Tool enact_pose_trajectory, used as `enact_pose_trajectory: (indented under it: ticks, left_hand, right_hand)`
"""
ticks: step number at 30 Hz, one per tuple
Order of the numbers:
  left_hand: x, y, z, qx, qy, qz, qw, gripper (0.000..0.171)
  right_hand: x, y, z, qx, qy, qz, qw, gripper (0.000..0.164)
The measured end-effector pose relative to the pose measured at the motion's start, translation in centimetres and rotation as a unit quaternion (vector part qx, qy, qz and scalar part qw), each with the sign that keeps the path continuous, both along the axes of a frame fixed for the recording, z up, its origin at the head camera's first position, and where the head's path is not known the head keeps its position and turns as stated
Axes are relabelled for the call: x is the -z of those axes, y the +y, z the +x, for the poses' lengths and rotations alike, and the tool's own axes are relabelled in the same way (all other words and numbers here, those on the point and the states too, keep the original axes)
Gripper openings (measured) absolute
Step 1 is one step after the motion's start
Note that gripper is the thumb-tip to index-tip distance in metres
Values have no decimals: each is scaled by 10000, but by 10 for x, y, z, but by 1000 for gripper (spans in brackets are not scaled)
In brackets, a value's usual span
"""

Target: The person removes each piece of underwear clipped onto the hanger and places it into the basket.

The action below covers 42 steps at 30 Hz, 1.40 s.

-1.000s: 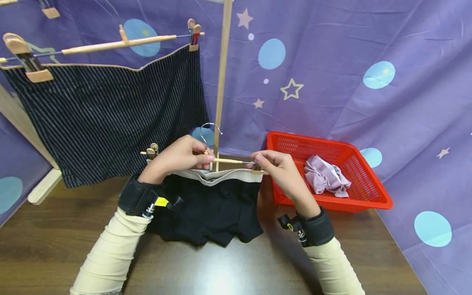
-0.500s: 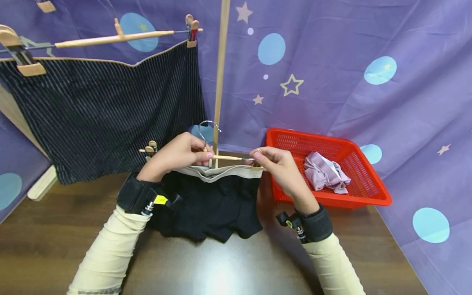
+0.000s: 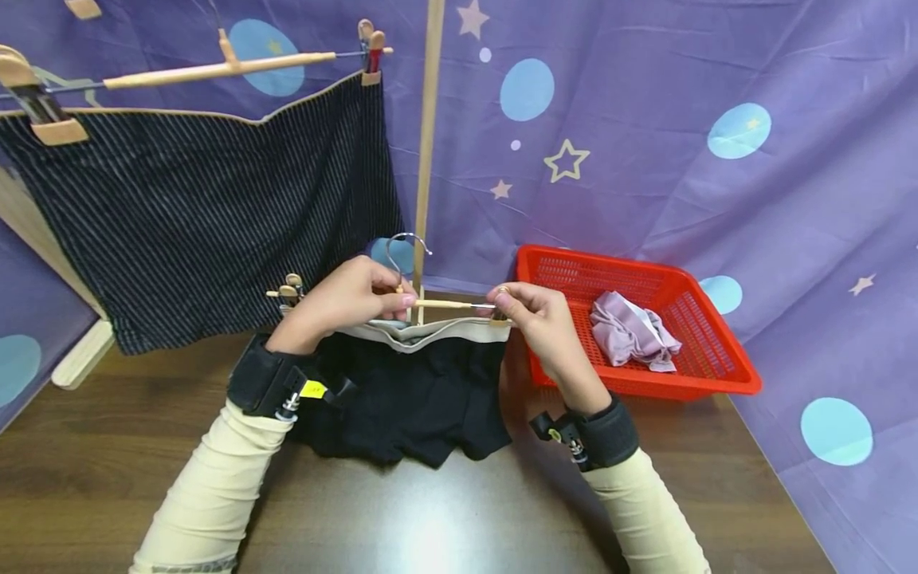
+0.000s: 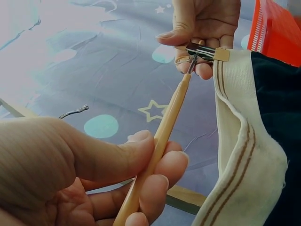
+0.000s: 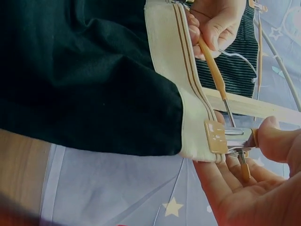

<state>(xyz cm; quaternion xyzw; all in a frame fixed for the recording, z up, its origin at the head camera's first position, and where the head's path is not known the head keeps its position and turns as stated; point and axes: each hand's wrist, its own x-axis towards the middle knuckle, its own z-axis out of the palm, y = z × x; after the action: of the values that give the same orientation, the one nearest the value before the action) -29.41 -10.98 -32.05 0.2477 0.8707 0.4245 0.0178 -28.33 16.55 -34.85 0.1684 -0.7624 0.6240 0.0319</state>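
Note:
My left hand (image 3: 362, 295) grips the wooden bar of a clip hanger (image 3: 445, 304) near its metal hook. At the bar's right end my right hand (image 3: 538, 323) holds the hanger's clip (image 5: 235, 139) between thumb and fingers. In the right wrist view that clip's pad sits over the corner of a cream waistband (image 5: 167, 61). Below the band hang black shorts (image 3: 423, 399), spread down over the table. The hanger's other clip (image 3: 292, 288) shows at the left, partly behind my left wrist.
Striped dark cloth (image 3: 215, 199) hangs by clips from another hanger (image 3: 215, 72) at the upper left. A wooden post (image 3: 429, 135) stands behind my hands. To the right is a red basket (image 3: 717, 351) with a crumpled pink cloth (image 3: 631, 331) inside, on the wooden table (image 3: 344, 518).
The view has tilted down slightly, so everything sits a little differently in frame. Both hands keep their hold on the hanger and its clip; the shorts hang much as before.

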Motion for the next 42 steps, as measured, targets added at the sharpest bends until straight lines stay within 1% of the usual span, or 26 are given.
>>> enact_pose_trajectory:
  ticks: [5,10,13,18,23,30,37,42]
  left_hand:
    - [0,1,0,-17,8,-46,10000,20]
    - [0,3,0,-14,-36,-78,10000,21]
    - [-1,4,0,-23,-56,-53,10000,20]
    - [-1,4,1,-33,-45,-26,10000,20]
    - [-1,4,2,-10,36,-15,10000,21]
    - [-1,5,3,13,163,-71,9998,19]
    - [-2,5,4,-30,244,-156,9996,18]
    - [-3,5,5,-92,123,-55,9999,17]
  right_hand:
    - [1,-2,0,217,160,7,9996,23]
    - [3,-2,1,404,213,-65,9989,22]
    - [3,-2,2,414,191,-183,9988,22]
    - [2,-2,2,319,182,-419,9984,24]
    - [2,-3,4,247,242,-566,9978,24]
    - [3,-4,4,575,357,-441,9967,21]
    - [6,-5,4,455,409,-669,9959,20]
    - [6,-7,5,617,505,-643,9947,19]
